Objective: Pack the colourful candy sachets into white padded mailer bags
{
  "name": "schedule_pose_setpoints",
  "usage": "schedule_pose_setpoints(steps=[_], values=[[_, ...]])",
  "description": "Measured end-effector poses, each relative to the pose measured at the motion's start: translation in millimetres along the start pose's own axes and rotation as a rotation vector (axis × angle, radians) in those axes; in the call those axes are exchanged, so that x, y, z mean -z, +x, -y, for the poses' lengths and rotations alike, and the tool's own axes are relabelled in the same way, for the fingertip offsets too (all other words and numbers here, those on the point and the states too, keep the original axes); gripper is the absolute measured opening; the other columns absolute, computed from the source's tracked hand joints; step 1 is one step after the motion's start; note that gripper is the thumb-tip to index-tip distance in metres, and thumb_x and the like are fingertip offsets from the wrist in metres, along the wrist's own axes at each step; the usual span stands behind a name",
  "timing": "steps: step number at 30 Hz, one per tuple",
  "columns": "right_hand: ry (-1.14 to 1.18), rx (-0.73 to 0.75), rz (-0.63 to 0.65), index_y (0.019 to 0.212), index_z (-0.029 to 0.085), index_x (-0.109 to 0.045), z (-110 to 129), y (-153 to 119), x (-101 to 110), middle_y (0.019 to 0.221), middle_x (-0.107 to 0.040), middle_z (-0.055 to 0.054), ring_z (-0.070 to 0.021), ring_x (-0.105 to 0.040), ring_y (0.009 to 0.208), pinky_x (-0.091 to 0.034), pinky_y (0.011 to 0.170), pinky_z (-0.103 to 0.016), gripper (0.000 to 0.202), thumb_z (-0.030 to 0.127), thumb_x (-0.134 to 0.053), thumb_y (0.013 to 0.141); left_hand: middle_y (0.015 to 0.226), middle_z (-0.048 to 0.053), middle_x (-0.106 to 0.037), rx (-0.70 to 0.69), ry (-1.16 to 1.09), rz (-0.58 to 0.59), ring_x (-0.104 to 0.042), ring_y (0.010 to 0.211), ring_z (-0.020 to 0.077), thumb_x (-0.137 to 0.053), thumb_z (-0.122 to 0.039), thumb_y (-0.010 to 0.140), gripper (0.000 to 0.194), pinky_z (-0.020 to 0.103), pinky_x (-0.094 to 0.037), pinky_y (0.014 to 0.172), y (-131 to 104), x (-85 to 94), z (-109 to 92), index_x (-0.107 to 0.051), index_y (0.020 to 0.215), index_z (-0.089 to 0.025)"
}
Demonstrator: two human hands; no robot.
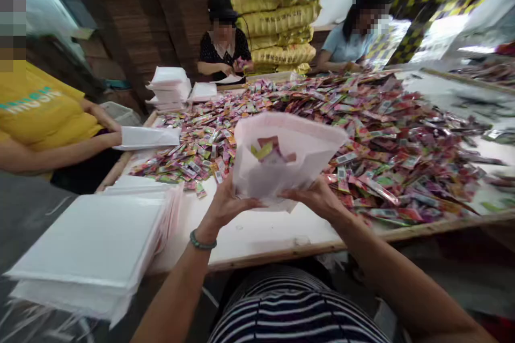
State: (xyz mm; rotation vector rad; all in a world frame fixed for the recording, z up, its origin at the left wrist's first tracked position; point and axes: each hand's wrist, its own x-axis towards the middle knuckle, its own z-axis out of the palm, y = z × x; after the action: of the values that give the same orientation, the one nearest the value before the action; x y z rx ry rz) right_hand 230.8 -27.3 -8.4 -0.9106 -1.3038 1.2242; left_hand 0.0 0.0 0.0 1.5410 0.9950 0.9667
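A white paper bag (257, 179) is held up in front of me over the table, its mouth spread wide toward me. Inside it lie a few small colourful packets (273, 150). My left hand (225, 201) grips the bag's lower left side, thumb across the near face. On the lower right, my right hand (317, 198) grips it the same way. Behind the bag spreads a big heap of small shiny packets (386, 139), mostly pink and red with some green.
A stack of flat white bags (92, 236) juts over the table's near left edge; another white stack (169, 86) stands farther back. A person in a yellow shirt (44, 107) holds a white bag at left. Two people sit opposite, before yellow sacks (277, 21). A wooden rim (281, 254) edges the table.
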Motion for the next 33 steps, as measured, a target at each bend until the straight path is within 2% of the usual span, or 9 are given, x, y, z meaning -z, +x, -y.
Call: schedule_pose_setpoints(steps=[3,5,12,17,20,23,26,30,33], values=[[0.02,-0.122,0.04,0.085,0.016,-0.07,-40,-2,-5,0.078,-0.069,-0.002,-0.0172,-0.062,0.073,-0.053,0.069,-0.029,0.043,0.034,-0.088,0.05,0.103,0.009,-0.071,0.073,0.04,0.026,-0.063,0.097,0.0268,-0.088,-0.034,0.048,0.064,0.037,-0.051,0.088,-5,-11.6,42,-0.066,0.104,-0.012],[0.034,-0.149,0.017,0.078,0.015,-0.069,-48,-2,-9,0.072,-0.068,-0.002,-0.0174,-0.061,0.069,-0.053,0.067,-0.03,0.041,0.038,-0.087,0.049,0.098,0.008,-0.072,0.1,0.054,0.004,-0.064,0.094,0.0271,-0.087,-0.036,0.048,0.059,0.038,-0.052,0.086,-8,-17.9,48,-0.068,0.099,-0.012],[-0.027,-0.043,0.011,0.078,0.013,-0.07,8,0,-1,0.074,-0.069,-0.005,-0.0198,-0.064,0.069,-0.055,0.063,-0.031,0.041,0.039,-0.087,0.052,0.092,0.006,-0.073,-0.023,0.053,0.008,-0.065,0.092,0.0254,-0.088,-0.036,0.049,0.048,0.034,-0.053,0.084,-13,-20.4,-19,-0.072,0.089,-0.013],[0.029,-0.15,0.03,0.079,0.016,-0.071,-13,-10,7,0.073,-0.071,-0.003,-0.0191,-0.065,0.069,-0.055,0.065,-0.031,0.045,0.04,-0.089,0.047,0.114,0.011,-0.07,-0.019,0.004,0.022,-0.062,0.107,0.029,-0.089,-0.032,0.049,0.075,0.041,-0.05,0.095,-18,-17.5,11,-0.064,0.118,-0.016],[0.023,-0.101,-0.022,0.078,0.016,-0.07,-21,-11,6,0.074,-0.071,-0.003,-0.0186,-0.065,0.067,-0.055,0.063,-0.031,0.046,0.04,-0.09,0.044,0.124,0.012,-0.065,-0.086,-0.009,0.034,-0.058,0.115,0.0302,-0.09,-0.03,0.047,0.084,0.041,-0.046,0.1,-14,-18.0,23,-0.06,0.125,-0.017],[-0.044,-0.005,-0.094,0.076,0.018,-0.073,-4,-5,3,0.076,-0.072,-0.003,-0.0193,-0.065,0.07,-0.055,0.066,-0.032,0.038,0.043,-0.086,0.052,0.108,0.01,-0.072,-0.083,-0.009,0.04,-0.064,0.103,0.0284,-0.088,-0.034,0.052,0.06,0.038,-0.05,0.093,-4,-21.3,8,-0.071,0.106,-0.015],[-0.091,0.083,-0.261,0.076,0.02,-0.074,22,-5,2,0.079,-0.073,-0.002,-0.0195,-0.065,0.072,-0.054,0.067,-0.033,0.029,0.047,-0.079,0.065,0.093,0.008,-0.075,-0.104,-0.031,-0.061,-0.068,0.088,0.0235,-0.078,-0.041,0.068,0.034,0.034,-0.054,0.083,-1,-28.0,-15,-0.076,0.09,-0.015],[-0.155,0.168,-0.395,0.08,0.022,-0.075,42,-17,6,0.084,-0.073,-0.001,-0.0184,-0.064,0.076,-0.053,0.071,-0.031,0.026,0.046,-0.076,0.07,0.09,0.004,-0.075,-0.146,-0.096,-0.217,-0.068,0.087,0.0207,-0.075,-0.042,0.073,0.029,0.029,-0.054,0.079,-9,-39.9,-31,-0.076,0.087,-0.017],[-0.119,0.04,-0.41,0.08,0.019,-0.073,27,-26,11,0.08,-0.072,-0.003,-0.0161,-0.062,0.069,-0.049,0.062,-0.027,0.034,0.051,-0.074,0.07,0.077,0.004,-0.074,0.047,-0.255,-0.183,-0.067,0.075,0.0191,-0.077,-0.046,0.068,0.034,0.027,-0.053,0.067,-11,-52.7,-15,-0.075,0.08,-0.015]])
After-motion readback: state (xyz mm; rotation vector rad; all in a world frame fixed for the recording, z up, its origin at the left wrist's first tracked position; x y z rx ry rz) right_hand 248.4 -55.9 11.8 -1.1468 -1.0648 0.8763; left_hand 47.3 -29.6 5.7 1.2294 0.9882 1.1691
